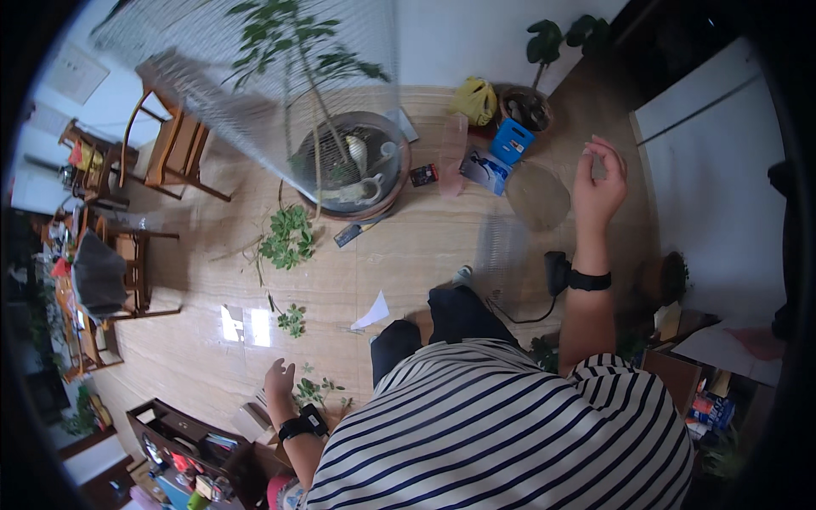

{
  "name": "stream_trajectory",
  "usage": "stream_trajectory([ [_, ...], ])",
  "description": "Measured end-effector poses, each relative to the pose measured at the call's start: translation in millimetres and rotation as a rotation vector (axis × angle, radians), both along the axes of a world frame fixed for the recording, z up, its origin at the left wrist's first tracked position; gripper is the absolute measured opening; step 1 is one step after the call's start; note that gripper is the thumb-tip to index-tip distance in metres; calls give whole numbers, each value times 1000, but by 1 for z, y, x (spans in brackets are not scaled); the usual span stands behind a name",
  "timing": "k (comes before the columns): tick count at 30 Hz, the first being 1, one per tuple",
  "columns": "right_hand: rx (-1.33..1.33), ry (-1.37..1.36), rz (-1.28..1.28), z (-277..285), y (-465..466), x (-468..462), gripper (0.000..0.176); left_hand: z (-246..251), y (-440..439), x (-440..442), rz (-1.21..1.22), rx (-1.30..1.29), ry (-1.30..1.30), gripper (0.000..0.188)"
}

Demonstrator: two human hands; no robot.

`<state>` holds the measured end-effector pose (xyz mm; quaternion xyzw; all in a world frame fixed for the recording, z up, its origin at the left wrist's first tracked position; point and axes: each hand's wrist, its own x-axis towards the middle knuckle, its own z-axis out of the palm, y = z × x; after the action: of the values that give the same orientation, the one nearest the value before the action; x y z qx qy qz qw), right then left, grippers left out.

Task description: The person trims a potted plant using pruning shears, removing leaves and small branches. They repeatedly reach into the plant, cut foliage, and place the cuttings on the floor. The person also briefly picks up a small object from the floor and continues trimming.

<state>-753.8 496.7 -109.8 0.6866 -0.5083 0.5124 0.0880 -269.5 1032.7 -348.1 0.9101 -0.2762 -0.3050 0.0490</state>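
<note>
My left hand is at the lower left above the tiled floor, fingers slightly curled and apart, with nothing visible in it. Cut leafy sprigs lie near it. At the right, my right hand is raised, its fingers bent towards the thumb around a gap; I see nothing in that gap. Ahead of me stands a large round planter with a tall leafy plant. A translucent ribbed sheet, blurred in places, hangs across the upper left and partly veils the planter.
A blue box, a picture-printed box and a yellow plastic bag sit near a smaller potted plant. Leafy cuttings and a white paper piece lie on the floor. Wooden chairs stand left.
</note>
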Motion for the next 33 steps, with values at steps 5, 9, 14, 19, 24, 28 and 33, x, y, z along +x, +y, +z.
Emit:
stream_trajectory([
  [5,91,-190,-103,-44,-61,-119,11,6,-153,-50,-236,-29,52,53],
  [9,186,-362,-214,-65,-82,-203,12,1,-326,-111,-434,-142,144,50],
  [14,409,-475,-350,-102,-109,-247,13,-23,-529,-225,-701,-222,381,51],
  [19,579,-372,-367,-162,-125,-253,14,-109,-676,-330,-726,-207,545,54],
  [24,736,-346,-492,-251,-112,-284,19,-276,-780,-372,-465,-200,477,59],
  [28,936,-453,-666,-348,-71,-314,19,-420,-841,-352,-364,-111,312,52],
  [33,982,-431,-755,-476,-16,-344,18,-601,-890,-295,-155,-167,16,50],
])
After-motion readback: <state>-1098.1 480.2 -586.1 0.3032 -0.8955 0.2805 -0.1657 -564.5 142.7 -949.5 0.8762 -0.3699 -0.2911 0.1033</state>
